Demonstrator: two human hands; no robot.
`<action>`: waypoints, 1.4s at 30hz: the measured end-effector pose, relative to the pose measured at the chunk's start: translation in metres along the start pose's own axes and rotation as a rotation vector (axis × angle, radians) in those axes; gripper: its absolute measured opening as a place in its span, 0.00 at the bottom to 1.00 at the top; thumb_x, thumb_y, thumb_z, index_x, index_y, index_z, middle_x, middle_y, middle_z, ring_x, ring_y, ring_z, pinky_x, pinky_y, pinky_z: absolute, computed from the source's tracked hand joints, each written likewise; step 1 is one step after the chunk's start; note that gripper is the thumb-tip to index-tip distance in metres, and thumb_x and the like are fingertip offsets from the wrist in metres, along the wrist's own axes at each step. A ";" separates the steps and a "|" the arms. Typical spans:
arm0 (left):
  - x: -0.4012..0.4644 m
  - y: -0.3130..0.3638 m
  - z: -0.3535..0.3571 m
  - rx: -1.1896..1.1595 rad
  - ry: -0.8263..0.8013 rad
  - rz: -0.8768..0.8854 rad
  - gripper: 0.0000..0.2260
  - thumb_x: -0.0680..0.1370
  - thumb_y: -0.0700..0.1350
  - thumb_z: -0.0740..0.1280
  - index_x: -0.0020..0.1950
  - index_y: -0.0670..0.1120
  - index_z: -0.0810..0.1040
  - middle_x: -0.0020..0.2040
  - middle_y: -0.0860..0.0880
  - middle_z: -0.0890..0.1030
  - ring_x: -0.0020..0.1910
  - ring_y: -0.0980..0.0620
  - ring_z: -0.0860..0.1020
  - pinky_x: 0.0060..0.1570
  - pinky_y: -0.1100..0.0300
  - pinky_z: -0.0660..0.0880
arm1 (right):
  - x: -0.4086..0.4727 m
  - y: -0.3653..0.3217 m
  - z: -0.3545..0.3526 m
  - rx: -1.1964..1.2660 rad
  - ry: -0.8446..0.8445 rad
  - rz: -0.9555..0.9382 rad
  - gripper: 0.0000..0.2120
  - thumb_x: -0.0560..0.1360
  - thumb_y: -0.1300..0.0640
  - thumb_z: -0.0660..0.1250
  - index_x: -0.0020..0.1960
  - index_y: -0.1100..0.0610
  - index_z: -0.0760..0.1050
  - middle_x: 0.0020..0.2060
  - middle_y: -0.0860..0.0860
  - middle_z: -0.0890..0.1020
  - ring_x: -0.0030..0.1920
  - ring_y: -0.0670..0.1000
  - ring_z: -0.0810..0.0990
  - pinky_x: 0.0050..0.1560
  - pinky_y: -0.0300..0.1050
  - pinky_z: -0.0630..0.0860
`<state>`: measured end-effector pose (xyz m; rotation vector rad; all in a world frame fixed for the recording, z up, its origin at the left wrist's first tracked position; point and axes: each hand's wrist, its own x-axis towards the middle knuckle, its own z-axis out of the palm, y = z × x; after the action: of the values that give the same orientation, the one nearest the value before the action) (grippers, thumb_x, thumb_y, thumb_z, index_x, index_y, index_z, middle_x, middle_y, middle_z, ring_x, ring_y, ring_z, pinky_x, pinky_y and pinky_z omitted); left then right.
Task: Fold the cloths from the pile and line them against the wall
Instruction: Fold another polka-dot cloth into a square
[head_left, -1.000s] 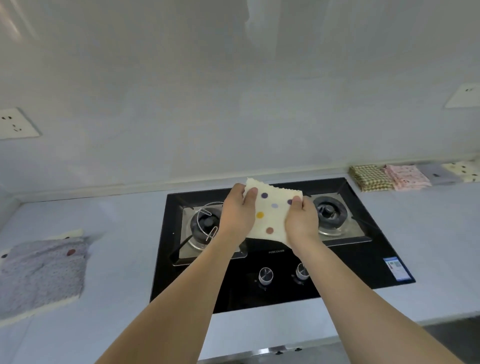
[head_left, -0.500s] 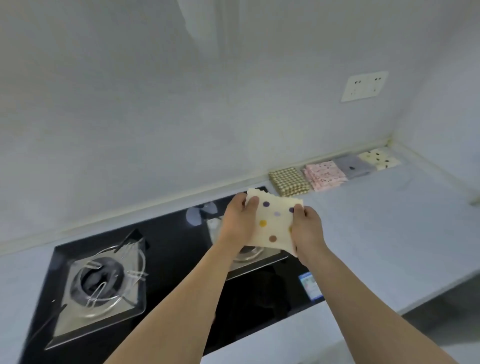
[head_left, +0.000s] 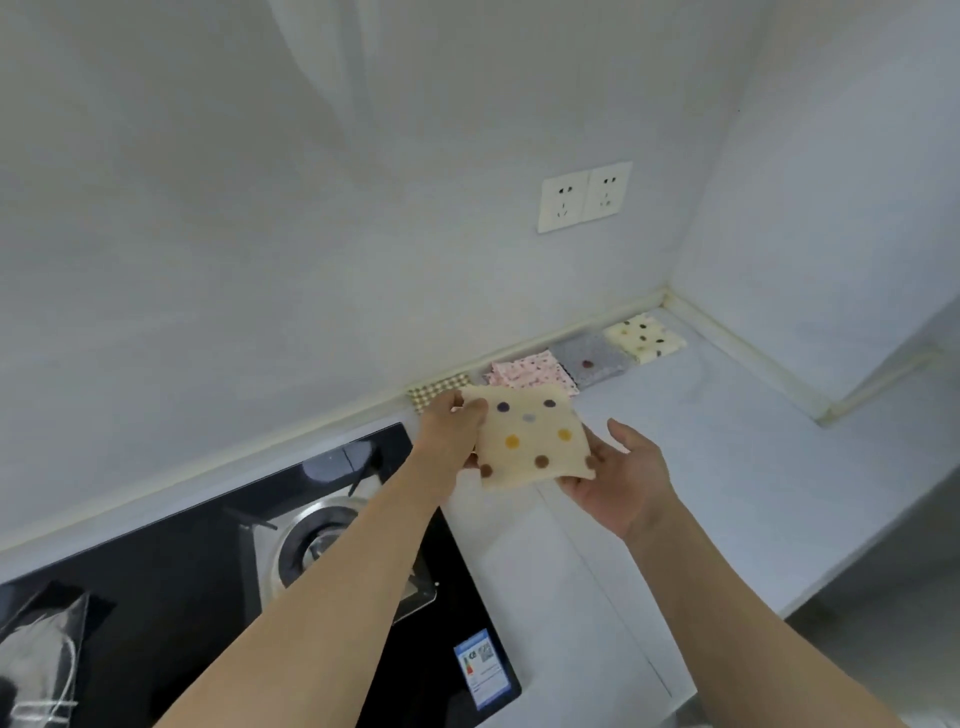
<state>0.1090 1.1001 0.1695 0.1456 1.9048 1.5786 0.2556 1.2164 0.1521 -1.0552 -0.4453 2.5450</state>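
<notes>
A folded cream cloth with coloured dots (head_left: 530, 439) is held above the counter, just right of the stove. My left hand (head_left: 451, 431) grips its left edge, thumb on top. Under the cloth's right corner lies my right hand (head_left: 621, 480), palm up, fingers relaxed and spread. Along the wall behind stand several folded cloths in a row: a checked one (head_left: 436, 392) partly hidden by my left hand, a pink patterned one (head_left: 530, 371), a grey one (head_left: 589, 358) and a cream dotted one (head_left: 644, 336) in the corner.
A black gas stove (head_left: 208, 561) with a steel burner (head_left: 317, 540) fills the lower left. A double wall socket (head_left: 584, 196) sits above the row. The pale counter (head_left: 701, 467) runs right to a corner wall and a front edge.
The view has swung right, from the stove toward the corner. The cloth has travelled right with both hands; my right hand has let go of its edge and now lies open under it.
</notes>
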 end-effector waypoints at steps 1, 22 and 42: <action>0.010 0.003 0.014 -0.014 -0.008 -0.020 0.05 0.79 0.40 0.61 0.54 0.46 0.74 0.47 0.48 0.81 0.39 0.50 0.82 0.28 0.59 0.77 | 0.009 -0.014 -0.006 0.059 0.031 -0.015 0.19 0.79 0.53 0.60 0.64 0.64 0.71 0.58 0.61 0.78 0.52 0.62 0.80 0.47 0.55 0.79; 0.292 0.039 0.328 -0.032 -0.036 -0.143 0.08 0.79 0.34 0.61 0.42 0.44 0.71 0.40 0.46 0.79 0.30 0.50 0.80 0.24 0.60 0.77 | 0.276 -0.305 -0.058 0.262 0.305 -0.310 0.10 0.73 0.63 0.58 0.52 0.61 0.74 0.51 0.56 0.77 0.45 0.55 0.76 0.53 0.46 0.78; 0.240 -0.018 0.262 0.778 0.054 0.520 0.15 0.81 0.43 0.59 0.68 0.44 0.70 0.65 0.46 0.74 0.64 0.48 0.70 0.62 0.57 0.66 | 0.249 -0.219 -0.063 -0.728 0.443 -0.527 0.18 0.79 0.58 0.55 0.67 0.49 0.68 0.65 0.45 0.71 0.66 0.48 0.69 0.63 0.44 0.66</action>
<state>0.0682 1.4286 0.0386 0.9996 2.5679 1.0290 0.1793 1.5281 0.0477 -1.4408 -1.3598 1.6325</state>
